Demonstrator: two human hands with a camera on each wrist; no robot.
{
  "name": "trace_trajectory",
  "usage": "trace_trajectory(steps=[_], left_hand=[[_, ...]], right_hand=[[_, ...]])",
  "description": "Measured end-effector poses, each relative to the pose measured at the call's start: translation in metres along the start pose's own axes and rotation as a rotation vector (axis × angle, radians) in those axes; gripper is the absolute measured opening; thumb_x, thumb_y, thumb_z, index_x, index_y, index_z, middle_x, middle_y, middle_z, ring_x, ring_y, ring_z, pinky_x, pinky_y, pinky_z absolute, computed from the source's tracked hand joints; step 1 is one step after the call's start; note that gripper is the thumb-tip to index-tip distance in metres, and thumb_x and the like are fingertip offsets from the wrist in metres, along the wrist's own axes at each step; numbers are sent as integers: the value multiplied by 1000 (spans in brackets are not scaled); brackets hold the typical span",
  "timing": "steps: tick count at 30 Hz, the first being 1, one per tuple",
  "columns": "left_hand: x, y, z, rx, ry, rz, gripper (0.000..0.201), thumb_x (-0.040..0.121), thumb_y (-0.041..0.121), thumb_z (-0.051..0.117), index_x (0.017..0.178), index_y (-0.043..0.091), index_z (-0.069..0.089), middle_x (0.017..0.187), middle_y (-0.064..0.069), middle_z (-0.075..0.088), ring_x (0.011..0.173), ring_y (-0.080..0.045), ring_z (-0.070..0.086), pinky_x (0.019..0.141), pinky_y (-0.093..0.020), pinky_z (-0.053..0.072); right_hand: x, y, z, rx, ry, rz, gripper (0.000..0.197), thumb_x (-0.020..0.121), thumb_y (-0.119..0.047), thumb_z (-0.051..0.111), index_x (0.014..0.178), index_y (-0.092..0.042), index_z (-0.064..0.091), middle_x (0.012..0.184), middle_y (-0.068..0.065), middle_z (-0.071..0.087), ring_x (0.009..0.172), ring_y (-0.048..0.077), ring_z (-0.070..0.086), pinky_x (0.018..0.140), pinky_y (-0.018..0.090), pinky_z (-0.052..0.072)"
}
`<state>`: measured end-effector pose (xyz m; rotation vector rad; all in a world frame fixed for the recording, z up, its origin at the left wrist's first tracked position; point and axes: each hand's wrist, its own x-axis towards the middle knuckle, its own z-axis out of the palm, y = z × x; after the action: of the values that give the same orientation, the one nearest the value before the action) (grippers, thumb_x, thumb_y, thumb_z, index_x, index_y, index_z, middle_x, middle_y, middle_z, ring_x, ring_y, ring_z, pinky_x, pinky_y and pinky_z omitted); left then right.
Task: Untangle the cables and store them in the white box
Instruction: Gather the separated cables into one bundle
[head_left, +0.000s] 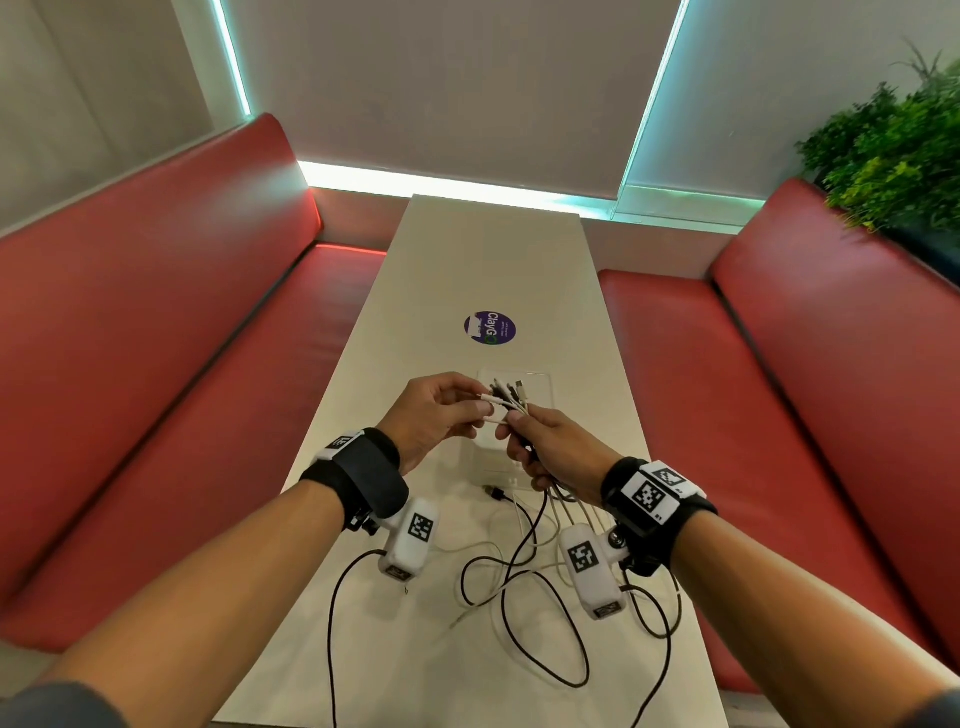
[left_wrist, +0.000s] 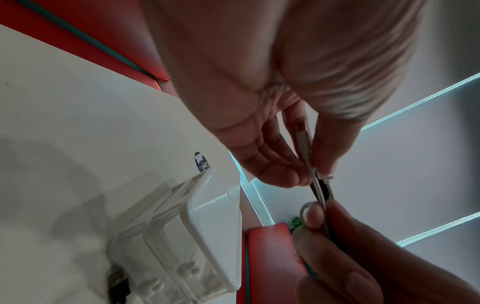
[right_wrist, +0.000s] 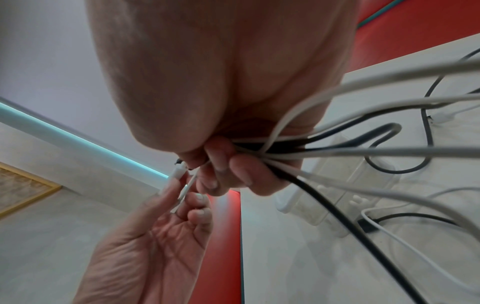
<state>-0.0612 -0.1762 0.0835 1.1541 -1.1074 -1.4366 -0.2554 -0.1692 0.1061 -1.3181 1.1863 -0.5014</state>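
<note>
Above the middle of a long pale tabletop (head_left: 467, 260), both hands meet over a clear plastic box with a white rim (left_wrist: 213, 216), which sits on the table directly under them. The right hand (head_left: 550, 447) is closed in a fist around a bundle of black and white cables (right_wrist: 311, 148), with the plug ends fanned out above the knuckles and the cords trailing down from the bottom of the fist. The left hand (head_left: 436, 415) has its thumb and forefinger pinched on the white plug end of one thin white cable (left_wrist: 305, 144) at the top of the bundle; its other fingers are loosely curled and hold nothing. From the left wrist view, that plug lies between thumb and fingers, and the cord runs straight down into the right hand's grip beside a black plug.

Below the hands, the loose lengths of the cables lie in overlapping black and white loops (head_left: 519, 582) on the near part of the table, still crossed over one another. A single black plug (head_left: 493, 492) lies on the table just in front of the box. No cable shows inside the box, though the hands hide part of it.

A round purple sticker (head_left: 490, 328) is on the table beyond the box. Red padded benches (head_left: 156, 338) run along both sides, and a green leafy plant (head_left: 893, 150) stands behind the right one.
</note>
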Motion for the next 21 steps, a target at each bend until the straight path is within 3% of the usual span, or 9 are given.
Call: trace_trajectory(steps=[4, 9, 14, 16, 19, 21], left_hand=[[3, -3, 2, 81, 19, 16, 15, 92, 14, 69, 101, 3, 72, 84, -13, 73, 74, -20, 64, 64, -30, 52], [3, -4, 5, 133, 25, -8, 20, 99, 18, 60, 103, 1, 70, 79, -10, 70, 63, -17, 59, 54, -28, 46], [3, 1, 12, 148, 0, -50, 17, 101, 19, 51, 109, 7, 60, 86, -13, 67, 55, -20, 53, 46, -28, 36], [1, 5, 16, 153, -39, -45, 19, 101, 22, 47, 114, 13, 58, 87, -12, 64, 52, -18, 50, 46, -27, 32], [3, 14, 21, 220, -31, -15, 27, 100, 36, 54, 124, 24, 52, 83, -3, 64, 51, -14, 46, 45, -24, 36], [7, 18, 23, 339, -39, 29, 24, 99, 39, 56, 114, 21, 59, 77, -1, 64, 51, -12, 46, 46, -24, 39]], right_hand=[[2, 1, 0, -8, -23, 18, 36, 108, -37, 38, 101, -10, 62, 66, -4, 49, 53, 10, 36, 49, 24, 33], [5, 2, -1, 10, -60, 41, 35, 109, -36, 37, 99, -11, 61, 62, -6, 47, 52, 10, 33, 46, 22, 28], [5, -1, -2, -20, -100, 27, 26, 109, -30, 37, 100, -12, 54, 64, -6, 43, 51, 9, 31, 47, 23, 27], [4, -3, -2, -83, -94, 6, 27, 109, -30, 38, 100, -12, 54, 68, -4, 43, 52, 9, 34, 49, 23, 31], [2, -9, -1, -297, -100, -42, 28, 108, -35, 38, 100, -15, 56, 75, -3, 47, 58, 10, 39, 52, 25, 38], [0, -14, 0, -365, -121, -59, 25, 108, -34, 41, 98, -16, 55, 77, -3, 47, 59, 10, 39, 53, 25, 39]])
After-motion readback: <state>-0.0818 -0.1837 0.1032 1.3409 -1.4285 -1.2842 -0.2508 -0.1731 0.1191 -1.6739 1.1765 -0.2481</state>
